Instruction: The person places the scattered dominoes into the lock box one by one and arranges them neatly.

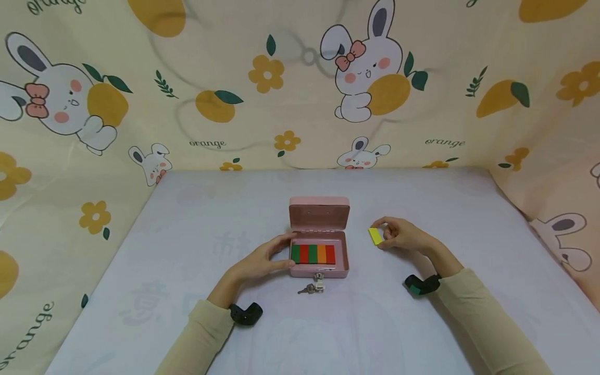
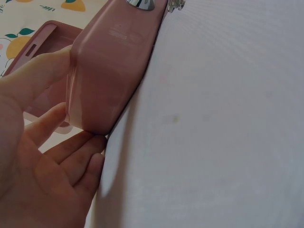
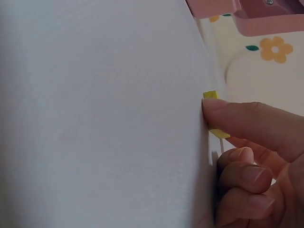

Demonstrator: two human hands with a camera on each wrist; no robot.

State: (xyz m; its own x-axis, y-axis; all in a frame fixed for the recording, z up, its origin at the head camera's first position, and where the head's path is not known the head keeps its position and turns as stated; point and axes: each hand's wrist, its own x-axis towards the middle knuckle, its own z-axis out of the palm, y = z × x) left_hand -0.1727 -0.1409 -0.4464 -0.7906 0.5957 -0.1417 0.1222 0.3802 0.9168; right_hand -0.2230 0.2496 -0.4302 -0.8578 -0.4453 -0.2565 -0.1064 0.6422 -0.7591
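Observation:
A small pink metal cash box (image 1: 348, 255) lies with its lid (image 1: 319, 214) raised. Inside, several flat coloured blocks (image 1: 312, 254), green, red and orange, stand side by side in a row. My left hand (image 1: 260, 260) grips the box's left end, thumb near the front corner and a finger at the back; the left wrist view shows the fingers (image 2: 78, 154) against the pink wall. Right of the box, my right hand (image 1: 400, 234) pinches a yellow block (image 1: 375, 236) between thumb and fingers, close over the table. In the right wrist view the thumb (image 3: 251, 121) covers part of it.
At the box's front hangs a lock with keys (image 1: 309, 288) lying on the white-covered table (image 1: 356, 333). A patterned cloth (image 1: 262, 114) with rabbits and oranges rises behind and along both sides. Each wrist wears a black camera (image 1: 247, 314).

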